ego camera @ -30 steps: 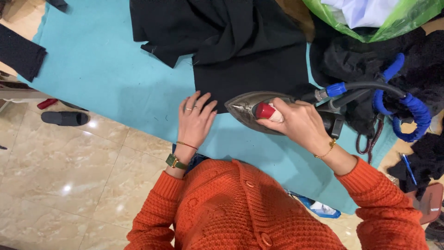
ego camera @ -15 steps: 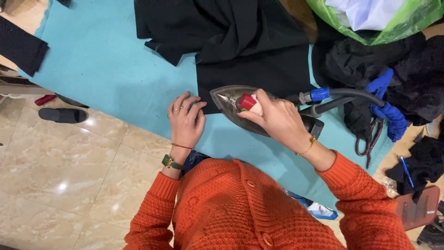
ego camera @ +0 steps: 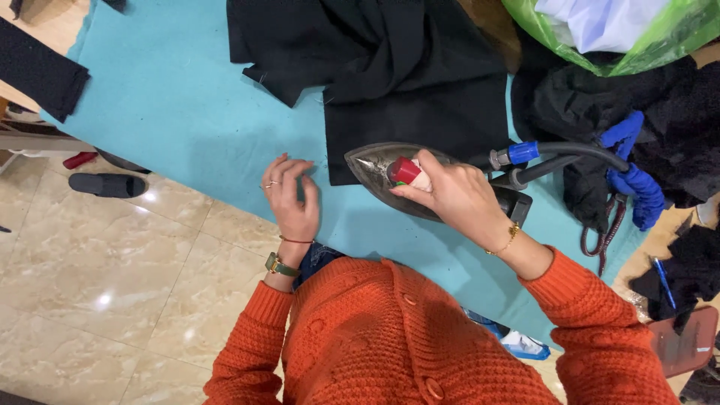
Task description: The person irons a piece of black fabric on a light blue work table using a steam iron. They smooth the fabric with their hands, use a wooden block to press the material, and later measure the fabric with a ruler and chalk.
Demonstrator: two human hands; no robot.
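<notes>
I see the grey steam iron with red knob at the near edge of the black cloth, my right hand wrapped round its handle; my left hand lies loosely spread on bare teal felt table cover; open room leftward; blue-tipped hoses and dark clothes crowd the right edge.

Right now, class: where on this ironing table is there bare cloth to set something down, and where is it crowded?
Bare turquoise cover lies left of the black fabric, beyond the left hand. A smaller strip runs along the near edge below the iron, gripped by the right hand. Crowded: the right end, with hoses, dark clothes and a green bag.
</notes>
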